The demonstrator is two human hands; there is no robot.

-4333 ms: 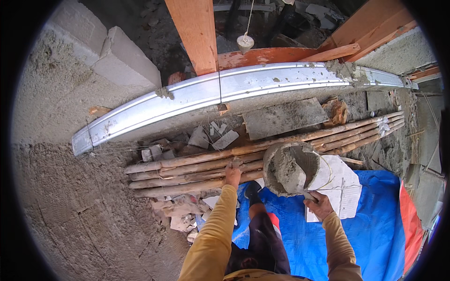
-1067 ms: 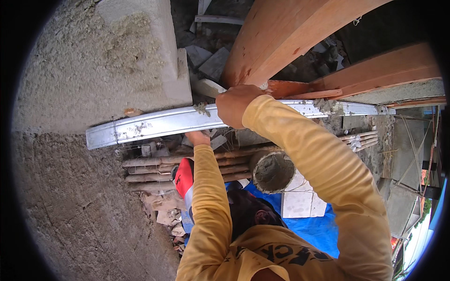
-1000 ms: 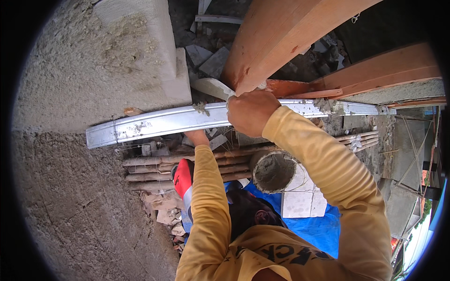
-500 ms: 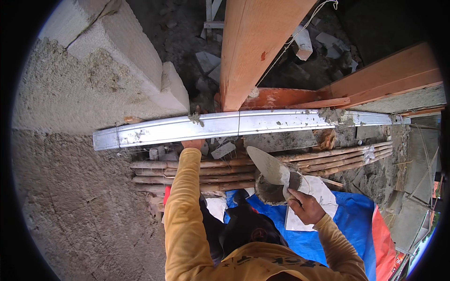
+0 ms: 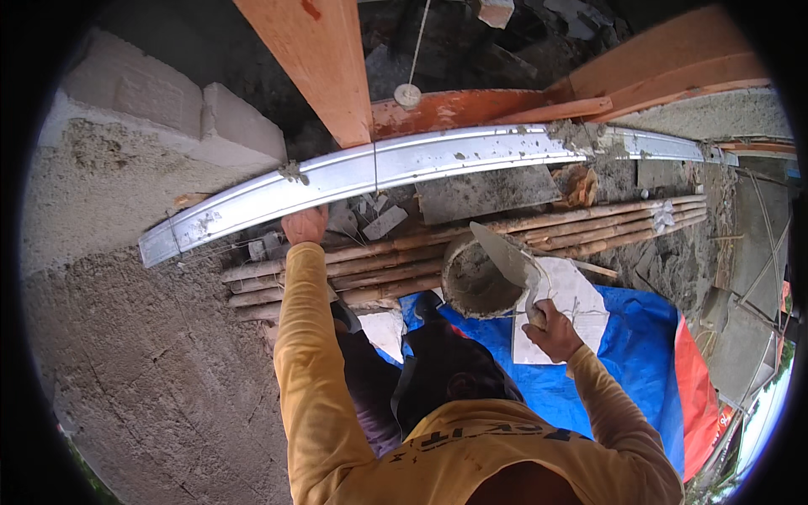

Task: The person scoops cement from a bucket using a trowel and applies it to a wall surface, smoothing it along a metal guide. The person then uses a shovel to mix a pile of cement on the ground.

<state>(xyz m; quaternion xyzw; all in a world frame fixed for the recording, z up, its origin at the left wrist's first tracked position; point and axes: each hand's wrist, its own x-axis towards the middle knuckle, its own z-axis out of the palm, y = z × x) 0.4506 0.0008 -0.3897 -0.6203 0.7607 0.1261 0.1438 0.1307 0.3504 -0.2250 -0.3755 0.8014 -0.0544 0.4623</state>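
Note:
My left hand [image 5: 305,225] is at the lower edge of a long silver metal bar [image 5: 446,148], fingers closed on it and tips partly hidden; mortar blobs stick to the bar. My right hand [image 5: 552,333] grips a trowel [image 5: 503,255] by its handle, its pale blade over the right of a round bucket [image 5: 471,278] with grey mortar inside. The bucket sits beside a white block [image 5: 562,328]. Bamboo poles [image 5: 396,261] lie between the bar and my body, under my left forearm.
An orange-brown timber post [image 5: 311,50] and a hanging plumb bob [image 5: 407,96] are beyond the bar, over dark rubble. Pale blocks [image 5: 135,93] top the rough wall [image 5: 160,353] at left. A blue tarpaulin [image 5: 635,345] with a red fold lies right. Timber beams [image 5: 648,63] run upper right.
About a second ago my right hand was raised at the post; now it is lowered by the bucket with the trowel. My left hand stays at the bar. The view has shifted.

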